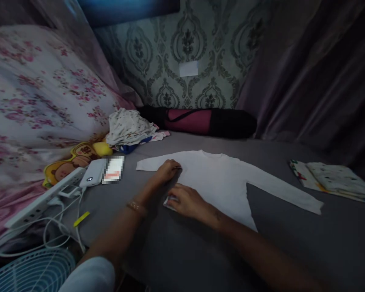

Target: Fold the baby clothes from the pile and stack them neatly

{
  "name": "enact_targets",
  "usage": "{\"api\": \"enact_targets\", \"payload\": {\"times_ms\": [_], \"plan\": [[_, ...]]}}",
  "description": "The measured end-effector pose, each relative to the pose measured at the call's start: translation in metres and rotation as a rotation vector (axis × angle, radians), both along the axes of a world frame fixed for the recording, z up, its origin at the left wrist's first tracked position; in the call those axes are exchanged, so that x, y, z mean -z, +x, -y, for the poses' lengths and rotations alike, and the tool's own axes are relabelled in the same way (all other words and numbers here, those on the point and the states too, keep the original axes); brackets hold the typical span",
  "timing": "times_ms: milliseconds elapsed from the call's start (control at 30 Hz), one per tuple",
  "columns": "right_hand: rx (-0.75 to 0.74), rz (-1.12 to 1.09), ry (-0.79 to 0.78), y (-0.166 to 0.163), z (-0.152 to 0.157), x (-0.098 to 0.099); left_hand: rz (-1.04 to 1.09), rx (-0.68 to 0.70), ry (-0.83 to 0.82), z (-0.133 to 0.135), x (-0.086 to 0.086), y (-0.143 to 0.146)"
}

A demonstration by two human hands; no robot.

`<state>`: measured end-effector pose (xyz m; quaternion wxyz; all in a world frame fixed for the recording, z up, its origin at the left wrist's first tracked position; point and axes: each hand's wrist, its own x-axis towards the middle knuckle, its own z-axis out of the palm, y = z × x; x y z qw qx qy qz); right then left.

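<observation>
A white long-sleeved shirt (pixel 219 178) lies spread flat on a grey bed surface (pixel 292 243), sleeves stretched out left and right. My left hand (pixel 168 169) rests on the shirt near its left sleeve and shoulder, fingers curled down onto the cloth. A gold bracelet (pixel 136 207) sits on that wrist. My right hand (pixel 187 201) lies at the shirt's lower left edge, fingers pinched on the hem.
A heap of patterned clothes (pixel 129 127) lies at the back left, a black and pink bag (pixel 200 121) along the wall. Folded patterned cloths (pixel 334 180) lie at the right. A power strip (pixel 45 194), cables, a power bank (pixel 93 173) and a fan (pixel 33 271) sit at the left.
</observation>
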<state>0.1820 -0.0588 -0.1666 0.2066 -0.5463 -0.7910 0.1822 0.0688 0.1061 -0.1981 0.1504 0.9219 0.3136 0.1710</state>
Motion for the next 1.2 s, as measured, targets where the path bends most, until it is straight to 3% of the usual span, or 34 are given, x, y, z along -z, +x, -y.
{"api": "enact_targets", "payload": {"times_ms": [133,433,733,967,1067,1200], "plan": [[-0.031,0.076,0.016,-0.020,0.015,0.007,-0.021,0.092,0.030,-0.010,0.007,0.008],[0.044,0.086,0.047,-0.020,0.014,0.012,-0.203,0.208,0.251,-0.014,-0.003,0.008],[0.089,-0.196,-0.142,-0.008,0.004,0.015,-0.182,0.247,0.323,-0.026,-0.002,0.007],[0.085,-0.255,-0.256,-0.006,0.004,0.012,-0.185,0.238,0.308,-0.028,-0.001,0.010],[0.000,-0.270,-0.272,-0.001,0.010,0.005,-0.189,0.228,0.289,-0.028,-0.001,0.008],[-0.305,-0.349,-0.406,0.021,0.018,-0.013,-0.257,0.168,0.241,-0.024,-0.012,0.012]]}}
